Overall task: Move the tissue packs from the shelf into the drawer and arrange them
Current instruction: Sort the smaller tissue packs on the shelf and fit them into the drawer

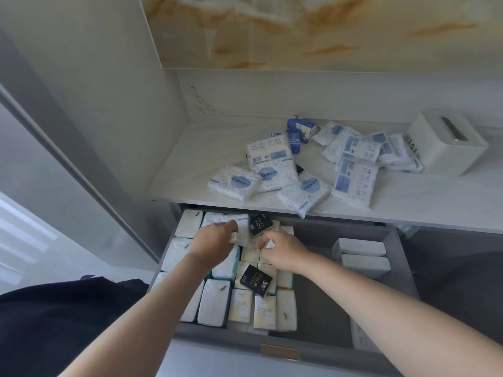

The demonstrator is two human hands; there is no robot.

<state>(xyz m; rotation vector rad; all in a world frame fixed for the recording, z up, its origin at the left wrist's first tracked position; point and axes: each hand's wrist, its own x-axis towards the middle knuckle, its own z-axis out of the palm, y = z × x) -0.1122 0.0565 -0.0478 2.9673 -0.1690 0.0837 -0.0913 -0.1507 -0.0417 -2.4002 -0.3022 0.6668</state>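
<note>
The open drawer (397, 257) sits below and before the shelf (206, 159). On the shelf, a heap of tissue packs (275, 170) spreads from the middle toward 3 o'clock, with a tissue box (446, 142) at its 3 o'clock end. In the drawer, rows of packs (215, 303) fill the 9 o'clock half, and two packs (362, 254) lie side by side at 2 o'clock. The left grip (212, 242) holds a pack (241, 223) at the drawer's 11 o'clock. The right grip (283, 254), just at its 3 o'clock, pinches a small pack (270, 244).

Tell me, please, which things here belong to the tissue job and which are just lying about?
Job: loose tissue packs on the shelf; open drawer; left hand gripping a blue-printed pack; right hand pinching a small white pack.
Lying about: white tissue box on the shelf.
</note>
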